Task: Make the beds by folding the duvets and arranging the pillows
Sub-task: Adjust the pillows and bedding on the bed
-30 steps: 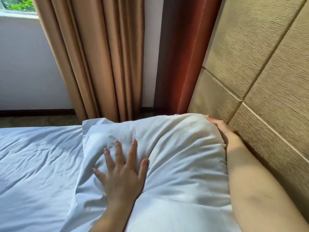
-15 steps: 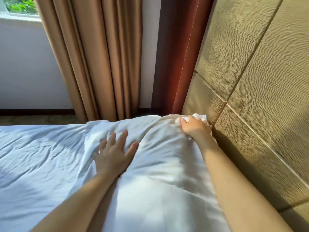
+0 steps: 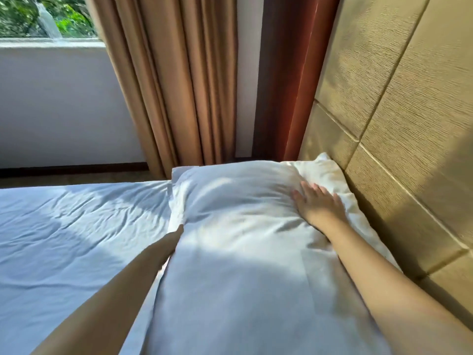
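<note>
Right hand lies flat on pillow; left forearm reaches beneath

I see my right hand lying flat, fingers straight, on the far right part of the white pillow, near the padded headboard. My left forearm runs under the pillow's left edge, hand hidden beneath it. Wrinkled white sheet lies left; tan curtain hangs beyond. A window at top left shows greenery.

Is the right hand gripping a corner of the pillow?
No, the right hand lies flat, fingers straight, on top of the pillow.
</note>
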A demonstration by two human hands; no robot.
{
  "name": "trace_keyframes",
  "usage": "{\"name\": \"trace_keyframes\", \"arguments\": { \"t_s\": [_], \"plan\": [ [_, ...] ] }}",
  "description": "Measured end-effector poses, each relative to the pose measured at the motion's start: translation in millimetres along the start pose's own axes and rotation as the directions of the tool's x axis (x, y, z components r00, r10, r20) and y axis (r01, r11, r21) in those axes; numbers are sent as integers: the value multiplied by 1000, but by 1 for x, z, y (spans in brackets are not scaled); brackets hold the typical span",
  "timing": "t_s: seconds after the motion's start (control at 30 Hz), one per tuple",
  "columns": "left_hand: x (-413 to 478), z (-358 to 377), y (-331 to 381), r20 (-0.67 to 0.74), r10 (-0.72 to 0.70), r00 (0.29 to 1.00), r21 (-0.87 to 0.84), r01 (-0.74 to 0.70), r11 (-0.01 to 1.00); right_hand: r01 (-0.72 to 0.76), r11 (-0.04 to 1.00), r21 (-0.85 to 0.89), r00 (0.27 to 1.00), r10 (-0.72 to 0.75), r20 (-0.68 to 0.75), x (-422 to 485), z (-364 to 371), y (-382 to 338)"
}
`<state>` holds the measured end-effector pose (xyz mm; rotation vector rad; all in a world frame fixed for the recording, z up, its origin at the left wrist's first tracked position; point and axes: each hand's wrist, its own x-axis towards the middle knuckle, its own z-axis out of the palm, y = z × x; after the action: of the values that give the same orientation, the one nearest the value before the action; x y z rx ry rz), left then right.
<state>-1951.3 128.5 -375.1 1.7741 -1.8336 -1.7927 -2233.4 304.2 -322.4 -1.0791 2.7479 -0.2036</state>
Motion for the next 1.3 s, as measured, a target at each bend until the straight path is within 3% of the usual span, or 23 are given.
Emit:
{"name": "trace_keyframes", "arguments": {
  "t_s": [0.1,0.13,0.2,0.23,0.27,0.33,0.4,0.53,0.7,0.77,0.83,0.9,0.97,1.0,1.03,1.07,1.1,1.13,1.2,1.3],
  "plan": [
    [-33,-2,14,-129,58,990,96,-46,994,-36,999,22,999,37,-31,-41,-4,14],
    [-45,-1,22,-197,146,969,104,-128,986,-52,998,34,998,53,-18,-57,-4,20],
    [-81,10,38,-311,475,823,270,-403,875,-81,996,43,996,82,-19,-87,-2,33],
    [-102,21,39,-254,616,746,422,-488,764,-96,995,39,995,97,-25,-101,-4,40],
    [-125,35,32,-135,647,751,489,-517,702,-117,992,40,993,117,-13,-118,-6,49],
    [-167,67,9,-28,512,859,551,-414,724,-144,983,115,990,142,24,-146,-9,62],
    [-219,80,-13,49,478,877,621,-402,673,-237,932,274,971,226,72,-195,-14,73],
    [-276,70,-61,147,375,915,647,-375,663,-398,700,594,917,317,241,-308,-12,91],
    [-318,49,-129,256,189,948,713,-317,626,-531,704,471,831,326,450,-422,14,127],
    [-326,44,-168,290,149,945,671,-312,673,-601,658,455,788,389,478,-458,14,120],
    [-334,41,-204,337,57,940,593,-259,762,-700,528,481,714,519,469,-482,16,109],
    [-344,32,-231,396,-199,896,523,-42,851,-813,314,490,542,716,440,-499,18,91],
    [-354,17,-249,510,-479,714,553,154,819,-822,-66,566,315,775,548,-516,26,74],
    [-358,10,-255,558,-499,663,532,175,828,-696,-300,653,304,701,645,-523,29,61],
    [-356,3,-260,590,-457,666,475,171,863,-525,-518,676,391,558,732,-527,31,47],
    [-352,-2,-260,591,-377,713,381,165,910,-383,-638,668,509,458,729,-528,34,35],
    [-349,-7,-256,586,-286,758,246,170,954,-248,-691,679,624,422,658,-527,32,22],
    [-346,-10,-248,575,-204,792,69,202,977,-187,-673,716,663,451,597,-525,27,11],
    [-337,-15,-233,583,-101,806,-199,262,944,-170,-605,778,649,526,550,-515,17,4],
    [-336,-12,-209,504,-48,862,-265,207,942,-178,-535,826,639,576,510,-506,-9,17]
  ]
}}
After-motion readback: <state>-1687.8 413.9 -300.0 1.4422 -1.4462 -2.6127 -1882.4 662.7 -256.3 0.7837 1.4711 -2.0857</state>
